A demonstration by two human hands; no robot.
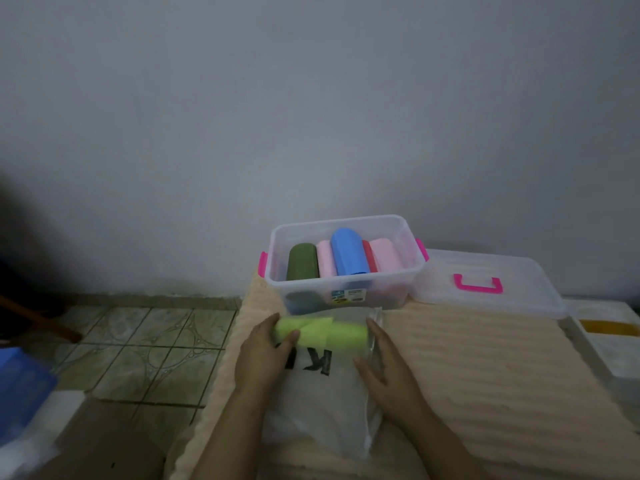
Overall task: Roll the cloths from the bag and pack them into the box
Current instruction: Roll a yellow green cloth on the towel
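Lighting dim and flat with a cool grey-blue cast. Wall [311,98] brightest at centre, falling to dark vignette at corners. Deep shadow at left edge. No glare or hard shadows noted. Overall softness; blue object [20,386] at lower left heavily smeared. Wide-angle curvature bends floor tiles [149,344] and outer edges

The left hand [263,358] covers the near left end of the lime green roll [322,332] and part of the black lettering [317,363] on the plastic bag [322,410], so the print cannot be read. The label [348,294] on the clear box [346,265] is too small to read. A blurred blue object [20,389] is cut by the left edge. Both forearms run off the bottom edge.
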